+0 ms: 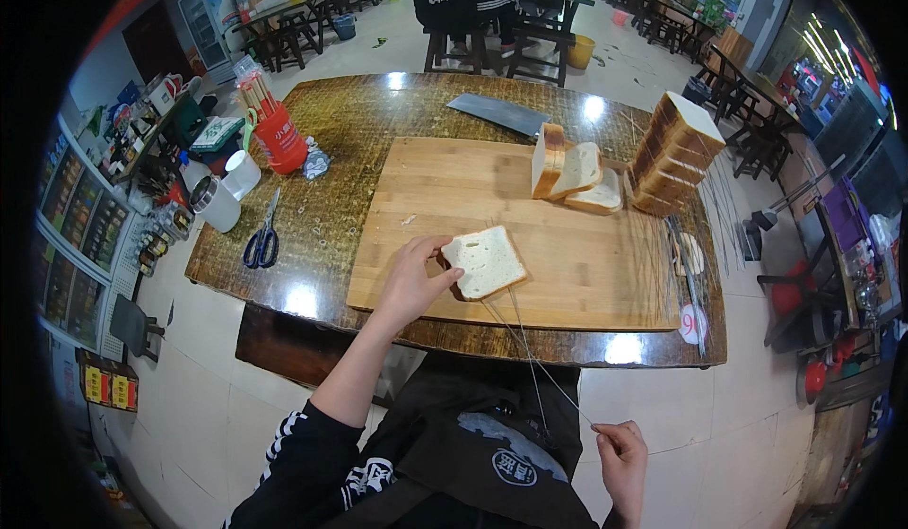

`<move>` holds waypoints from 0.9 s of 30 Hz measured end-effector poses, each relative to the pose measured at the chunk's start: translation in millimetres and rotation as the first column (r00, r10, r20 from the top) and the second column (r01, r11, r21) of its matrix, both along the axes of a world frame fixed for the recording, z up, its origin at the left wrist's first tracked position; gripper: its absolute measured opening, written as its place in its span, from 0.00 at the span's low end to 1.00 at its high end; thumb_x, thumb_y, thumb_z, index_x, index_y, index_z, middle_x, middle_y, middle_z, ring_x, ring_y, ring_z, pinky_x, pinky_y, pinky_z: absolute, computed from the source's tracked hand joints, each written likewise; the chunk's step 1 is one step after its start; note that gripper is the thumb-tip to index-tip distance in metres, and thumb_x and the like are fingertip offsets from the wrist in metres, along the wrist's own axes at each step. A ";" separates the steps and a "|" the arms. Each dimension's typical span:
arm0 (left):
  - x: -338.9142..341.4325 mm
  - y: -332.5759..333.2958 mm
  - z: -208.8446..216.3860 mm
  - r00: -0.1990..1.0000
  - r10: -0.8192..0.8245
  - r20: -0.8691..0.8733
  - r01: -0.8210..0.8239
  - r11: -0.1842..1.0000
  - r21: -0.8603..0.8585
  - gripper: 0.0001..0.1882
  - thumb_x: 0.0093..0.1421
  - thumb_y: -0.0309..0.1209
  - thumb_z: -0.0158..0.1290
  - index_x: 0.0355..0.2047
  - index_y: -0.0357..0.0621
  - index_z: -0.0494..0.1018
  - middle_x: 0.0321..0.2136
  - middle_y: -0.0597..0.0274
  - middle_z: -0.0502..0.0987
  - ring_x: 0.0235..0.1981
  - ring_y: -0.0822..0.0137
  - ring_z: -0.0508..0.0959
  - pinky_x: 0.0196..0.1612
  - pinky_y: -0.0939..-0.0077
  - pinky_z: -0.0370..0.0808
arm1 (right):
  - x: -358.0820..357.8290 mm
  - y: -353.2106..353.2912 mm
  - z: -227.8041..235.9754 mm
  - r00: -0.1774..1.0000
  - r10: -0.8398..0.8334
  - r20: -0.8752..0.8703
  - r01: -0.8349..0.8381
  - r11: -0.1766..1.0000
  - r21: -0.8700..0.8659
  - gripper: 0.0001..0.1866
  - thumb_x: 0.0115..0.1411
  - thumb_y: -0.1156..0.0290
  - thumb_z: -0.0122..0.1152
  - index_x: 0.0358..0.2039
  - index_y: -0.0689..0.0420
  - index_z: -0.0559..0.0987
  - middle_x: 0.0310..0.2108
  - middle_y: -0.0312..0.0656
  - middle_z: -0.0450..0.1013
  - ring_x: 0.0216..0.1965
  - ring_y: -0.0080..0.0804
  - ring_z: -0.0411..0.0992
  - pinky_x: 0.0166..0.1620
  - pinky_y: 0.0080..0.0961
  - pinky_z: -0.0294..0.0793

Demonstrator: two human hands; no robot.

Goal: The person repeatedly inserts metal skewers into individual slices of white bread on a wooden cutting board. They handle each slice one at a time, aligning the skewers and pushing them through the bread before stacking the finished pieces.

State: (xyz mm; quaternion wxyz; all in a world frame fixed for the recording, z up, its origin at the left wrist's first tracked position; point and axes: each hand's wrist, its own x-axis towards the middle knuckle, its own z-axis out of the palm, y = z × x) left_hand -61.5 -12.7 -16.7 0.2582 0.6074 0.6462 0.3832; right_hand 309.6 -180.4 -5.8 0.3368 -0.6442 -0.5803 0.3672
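My left hand (416,281) pinches the left edge of a white bread slice (487,262), thumb on top. The slice lies near the front of a wooden cutting board (454,179), with at least one more piece seeming to sit under it. Two thin metal skewers (532,364) run from the slice's near edge over the table edge, crossing on the way. Held low at the lower right, away from the board, my right hand (622,458) pinches the end of one skewer. Whether the skewer tips are inside the bread is hidden.
Cut bread slices (572,174) and a tall sliced loaf (676,151) stand at the board's far right. A wide-bladed knife (497,115) lies behind it. Loose skewers (662,269) and tongs (688,278) are right; scissors (263,239), cups (216,206) and a red container (280,139) left.
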 end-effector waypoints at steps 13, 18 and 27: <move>2.2 -1.6 -2.4 0.999 -0.004 -0.047 0.005 0.999 0.036 0.32 0.51 0.35 0.68 0.55 0.39 0.71 0.49 0.53 0.72 0.51 0.56 0.72 0.58 0.63 0.68 | -7.4 1.5 11.7 1.000 -0.012 0.014 0.012 1.000 0.003 0.08 0.57 0.83 0.61 0.36 0.62 0.83 0.25 0.39 0.65 0.26 0.25 0.66 0.30 0.20 0.65; 2.2 -1.8 -3.5 0.999 0.003 -0.036 -0.002 0.999 0.042 0.32 0.50 0.35 0.68 0.55 0.39 0.71 0.49 0.53 0.72 0.51 0.56 0.72 0.58 0.63 0.68 | -4.3 -0.4 16.8 0.998 0.011 0.055 -0.011 1.000 -0.001 0.09 0.56 0.84 0.60 0.36 0.62 0.83 0.26 0.39 0.66 0.25 0.25 0.67 0.30 0.19 0.66; 2.4 -2.1 -1.9 1.000 0.006 -0.030 -0.005 0.999 0.033 0.32 0.50 0.34 0.68 0.55 0.39 0.71 0.49 0.52 0.72 0.52 0.56 0.71 0.58 0.64 0.68 | 2.9 -7.0 8.2 1.000 -0.018 -0.015 0.018 1.000 -0.003 0.09 0.56 0.85 0.60 0.36 0.62 0.83 0.26 0.39 0.66 0.25 0.24 0.67 0.30 0.19 0.66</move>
